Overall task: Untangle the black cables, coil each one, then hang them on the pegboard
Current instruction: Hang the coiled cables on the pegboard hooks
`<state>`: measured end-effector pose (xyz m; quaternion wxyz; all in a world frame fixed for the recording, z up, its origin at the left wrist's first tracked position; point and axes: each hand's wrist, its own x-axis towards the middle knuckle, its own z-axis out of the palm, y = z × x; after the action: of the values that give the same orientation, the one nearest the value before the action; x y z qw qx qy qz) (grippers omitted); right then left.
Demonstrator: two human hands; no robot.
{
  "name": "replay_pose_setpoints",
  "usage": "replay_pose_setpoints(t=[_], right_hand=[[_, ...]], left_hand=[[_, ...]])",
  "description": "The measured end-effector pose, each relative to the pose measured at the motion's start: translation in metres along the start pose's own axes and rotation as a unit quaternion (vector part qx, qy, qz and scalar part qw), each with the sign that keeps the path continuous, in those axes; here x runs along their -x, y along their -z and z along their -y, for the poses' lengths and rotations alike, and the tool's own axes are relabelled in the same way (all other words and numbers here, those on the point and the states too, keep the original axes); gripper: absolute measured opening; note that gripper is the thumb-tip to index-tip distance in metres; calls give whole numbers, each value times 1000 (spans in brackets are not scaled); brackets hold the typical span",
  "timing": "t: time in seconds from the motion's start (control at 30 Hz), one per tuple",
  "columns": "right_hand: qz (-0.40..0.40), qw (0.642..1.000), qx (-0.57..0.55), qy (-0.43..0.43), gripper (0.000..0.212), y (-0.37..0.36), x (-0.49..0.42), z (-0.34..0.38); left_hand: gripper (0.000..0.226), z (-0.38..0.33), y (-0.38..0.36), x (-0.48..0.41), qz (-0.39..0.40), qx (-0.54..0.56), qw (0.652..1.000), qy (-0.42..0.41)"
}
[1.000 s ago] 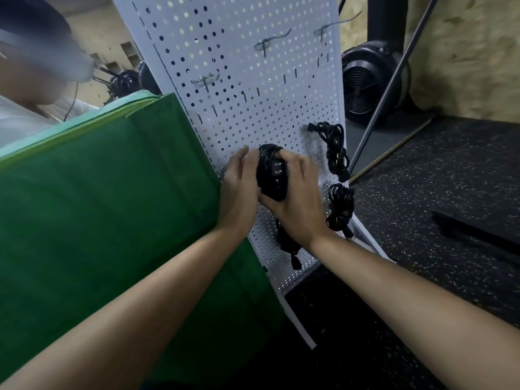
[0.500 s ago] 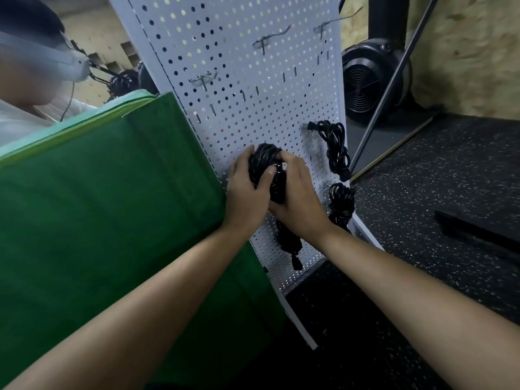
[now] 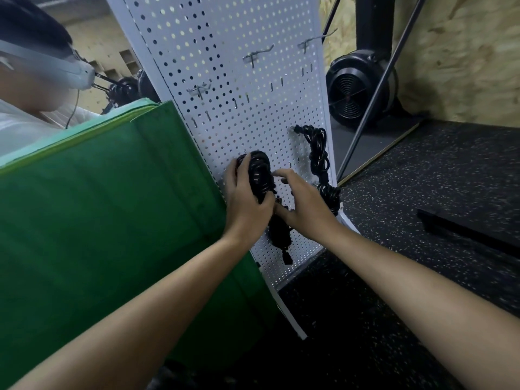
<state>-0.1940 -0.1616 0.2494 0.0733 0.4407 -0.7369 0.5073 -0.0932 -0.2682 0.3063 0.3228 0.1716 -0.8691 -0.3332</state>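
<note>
Two hands work low on the white metal pegboard [image 3: 225, 66]. The left hand [image 3: 247, 205] now grips the coiled black cable [image 3: 260, 171] against it. The right hand [image 3: 305, 205] has slid off the coil and reaches just beside it; I cannot tell if it pinches anything. I think hanging it comes next.

The pegboard [image 3: 225, 80] is standing at centre, with a mat [image 3: 98, 220] overlapping its 9 o'clock edge. A coil [image 3: 260, 175] is sitting against the board in the left hand [image 3: 247, 204], with the right hand [image 3: 304, 209] at its 4 o'clock. A second cable [image 3: 278, 235] is hanging at the coil's 6 o'clock, a third cable [image 3: 319, 153] at its 2 o'clock and a fourth cable [image 3: 329, 195] just below that. A fan [image 3: 357, 91] is standing behind the board at 2 o'clock.
</note>
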Motion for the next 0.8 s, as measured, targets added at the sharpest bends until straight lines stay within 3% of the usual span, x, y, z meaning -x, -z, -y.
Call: replay_pose_setpoints(t=[0.17, 0.33, 0.67, 0.8], right_hand=[[30, 999, 36, -27, 64, 12, 11, -6], [71, 993, 81, -46, 65, 24, 24, -19], [232, 940, 207, -138, 77, 44, 104, -93], [327, 886, 276, -178, 82, 36, 127, -122]], left_hand=[[89, -3, -9, 24, -11, -35, 998, -55], [80, 0, -25, 54, 47, -102, 984, -141], [77, 67, -111, 91, 205, -126, 967, -85], [67, 110, -155, 106, 338, -168, 926, -4]])
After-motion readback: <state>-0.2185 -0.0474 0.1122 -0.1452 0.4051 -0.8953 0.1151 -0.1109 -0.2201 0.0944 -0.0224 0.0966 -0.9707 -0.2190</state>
